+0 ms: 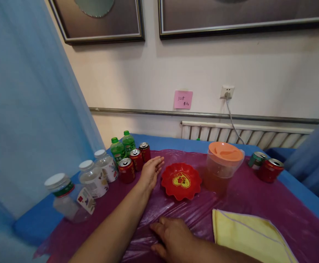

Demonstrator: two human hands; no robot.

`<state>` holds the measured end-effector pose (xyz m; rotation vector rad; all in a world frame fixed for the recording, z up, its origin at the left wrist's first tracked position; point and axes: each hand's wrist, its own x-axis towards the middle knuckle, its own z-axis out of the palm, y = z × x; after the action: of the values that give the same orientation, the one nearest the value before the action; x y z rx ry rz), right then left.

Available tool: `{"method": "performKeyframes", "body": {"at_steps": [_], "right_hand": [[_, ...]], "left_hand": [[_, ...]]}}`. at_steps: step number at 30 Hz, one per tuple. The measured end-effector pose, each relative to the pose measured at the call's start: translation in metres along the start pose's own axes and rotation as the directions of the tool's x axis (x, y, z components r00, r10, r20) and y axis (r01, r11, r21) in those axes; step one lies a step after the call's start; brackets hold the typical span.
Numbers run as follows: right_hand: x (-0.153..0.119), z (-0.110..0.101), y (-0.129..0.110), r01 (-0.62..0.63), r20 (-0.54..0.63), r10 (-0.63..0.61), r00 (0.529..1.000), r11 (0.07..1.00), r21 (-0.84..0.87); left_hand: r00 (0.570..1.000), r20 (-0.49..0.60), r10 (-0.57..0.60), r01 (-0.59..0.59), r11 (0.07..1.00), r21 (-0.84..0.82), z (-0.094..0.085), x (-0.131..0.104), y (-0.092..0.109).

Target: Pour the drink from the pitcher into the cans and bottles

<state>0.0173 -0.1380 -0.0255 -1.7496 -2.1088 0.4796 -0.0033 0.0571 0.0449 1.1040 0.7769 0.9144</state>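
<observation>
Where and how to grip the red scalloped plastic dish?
Probably pinch the red scalloped plastic dish by its rim, from the left, where the left hand is nearest, or the near side. It's shallow, upright, with a flared edge; the clear plastic pitcher with orange lid crowds the right.

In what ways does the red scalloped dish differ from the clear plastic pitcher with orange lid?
The red scalloped dish is low and wide; the clear plastic pitcher with orange lid stands taller. The dish is uncovered; the pitcher is lidded and holds amber liquid. Both stand on the purple sheet.
</observation>
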Motion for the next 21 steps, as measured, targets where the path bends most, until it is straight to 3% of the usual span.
{"method": "performKeyframes", "body": {"at_steps": [4,9,15,17,19,21], "right_hand": [[-0.001,-0.002,-0.001,0.020,-0.008,-0.020,1.000,1.000,0.013],[0.000,-0.006,-0.002,0.035,0.009,-0.035,0.999,0.999,-0.014],[0.000,-0.007,-0.006,0.015,0.002,-0.015,1.000,1.000,-0.025],[-0.001,-0.008,-0.007,0.016,0.004,-0.016,1.000,1.000,-0.024],[-0.003,-0.009,-0.007,0.014,-0.007,-0.015,1.000,1.000,-0.017],[-0.005,-0.011,-0.006,0.024,-0.040,-0.024,0.999,1.000,-0.005]], "left_hand": [[1.000,0.005,0.025,-0.026,0.998,0.058,0.003,-0.005,0.008],[0.990,0.008,0.141,-0.140,0.970,0.199,0.001,-0.014,0.011],[0.962,-0.004,0.272,-0.250,0.891,0.380,-0.023,-0.023,0.028],[0.921,-0.013,0.388,-0.330,0.800,0.501,-0.037,-0.026,0.035],[0.807,0.003,0.591,-0.413,0.559,0.719,-0.053,-0.027,0.038],[0.701,0.018,0.713,-0.371,0.343,0.863,-0.069,-0.025,0.036]]}}
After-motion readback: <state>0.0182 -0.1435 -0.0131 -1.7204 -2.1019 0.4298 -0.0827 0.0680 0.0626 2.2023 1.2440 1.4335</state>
